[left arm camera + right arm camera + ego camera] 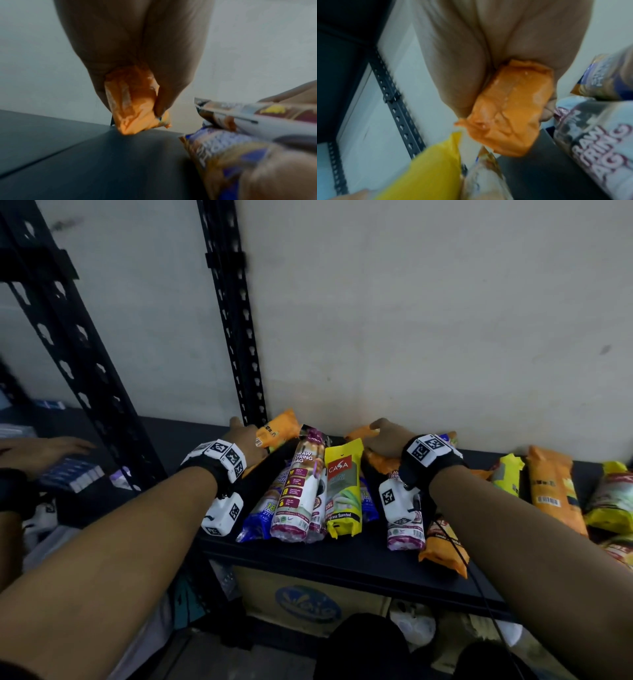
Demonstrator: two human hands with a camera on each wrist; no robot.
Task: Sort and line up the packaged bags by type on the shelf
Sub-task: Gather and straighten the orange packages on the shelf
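Each hand pinches an orange bag at the back of the shelf [342,559], the left hand [245,436] one [135,102], the right hand [387,440] another [510,116]; soft, light, crinkly film probably slips, so grip mid-body.

Dim, flat indoor light; both wrist views blurred, edges warped.

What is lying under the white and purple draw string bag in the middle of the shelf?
Under the draw string bag, on its left side, lies a blue and white pack; only its lower left part shows. Whether anything else lies under it is hidden, since the bag covers the rest.
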